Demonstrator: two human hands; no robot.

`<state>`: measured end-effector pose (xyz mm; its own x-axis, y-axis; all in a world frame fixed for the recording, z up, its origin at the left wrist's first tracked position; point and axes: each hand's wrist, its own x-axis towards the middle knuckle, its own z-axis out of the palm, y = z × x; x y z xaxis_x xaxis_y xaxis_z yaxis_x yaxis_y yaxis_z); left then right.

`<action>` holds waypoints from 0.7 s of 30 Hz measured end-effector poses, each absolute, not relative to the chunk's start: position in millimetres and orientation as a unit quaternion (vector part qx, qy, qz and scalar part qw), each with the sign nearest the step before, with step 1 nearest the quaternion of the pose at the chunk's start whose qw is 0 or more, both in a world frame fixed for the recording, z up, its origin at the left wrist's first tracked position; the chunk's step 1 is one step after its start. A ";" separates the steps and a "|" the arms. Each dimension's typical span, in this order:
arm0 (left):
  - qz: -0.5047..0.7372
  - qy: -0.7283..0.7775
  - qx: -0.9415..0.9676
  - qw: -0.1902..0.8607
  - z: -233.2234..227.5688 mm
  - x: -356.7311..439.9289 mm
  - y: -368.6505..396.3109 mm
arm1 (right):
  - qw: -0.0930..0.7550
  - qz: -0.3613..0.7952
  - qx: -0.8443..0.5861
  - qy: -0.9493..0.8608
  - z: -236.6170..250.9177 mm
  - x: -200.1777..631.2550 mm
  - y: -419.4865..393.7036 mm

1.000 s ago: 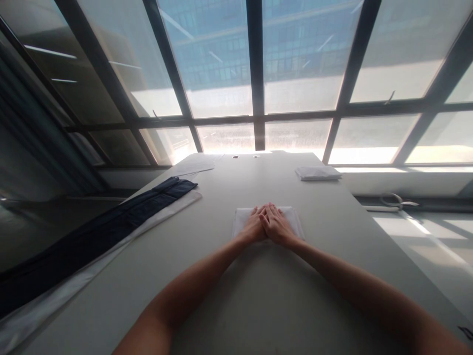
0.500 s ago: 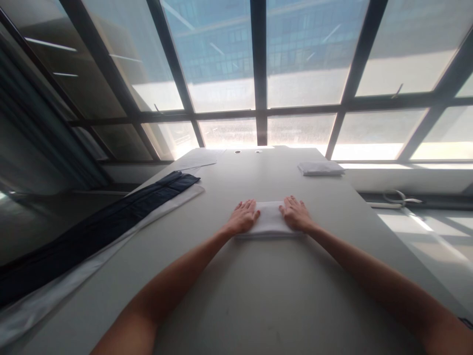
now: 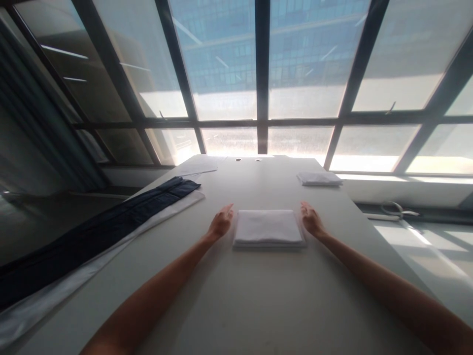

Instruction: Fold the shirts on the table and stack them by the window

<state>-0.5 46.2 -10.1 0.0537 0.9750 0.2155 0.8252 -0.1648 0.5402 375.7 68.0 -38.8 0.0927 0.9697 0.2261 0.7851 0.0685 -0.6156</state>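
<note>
A neatly folded white cloth lies flat in the middle of the pale table, its layers showing along the near edge. Just off its left side is my left hand, turned on edge with the fingers stretched forward and nothing in it. My right hand stands close by the cloth's right side in the same way, fingers extended and holding nothing. Whether either hand touches the cloth's edge is hard to make out, but small gaps seem to show.
Dark navy fabric lies over long white fabric along the table's left side. A second folded white cloth rests at the far right. Thin white sheets lie at the far left. Large windows rise behind the table.
Both hands have lifted from the top of the folded white cloth and moved outward to its two sides, uncovering it. The view has tilted slightly upward.
</note>
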 end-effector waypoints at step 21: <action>0.102 0.410 0.906 -0.021 -39.8 20.3 13.1 | 0.147 0.069 -0.468 -0.869 -21.5 346.6 -4.5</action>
<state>20.3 13.1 -39.8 0.6427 0.7387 0.2030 0.7475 -0.6627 0.0451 346.6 -4.5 -21.5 -0.5182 0.8336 0.1911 0.7930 0.5520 -0.2578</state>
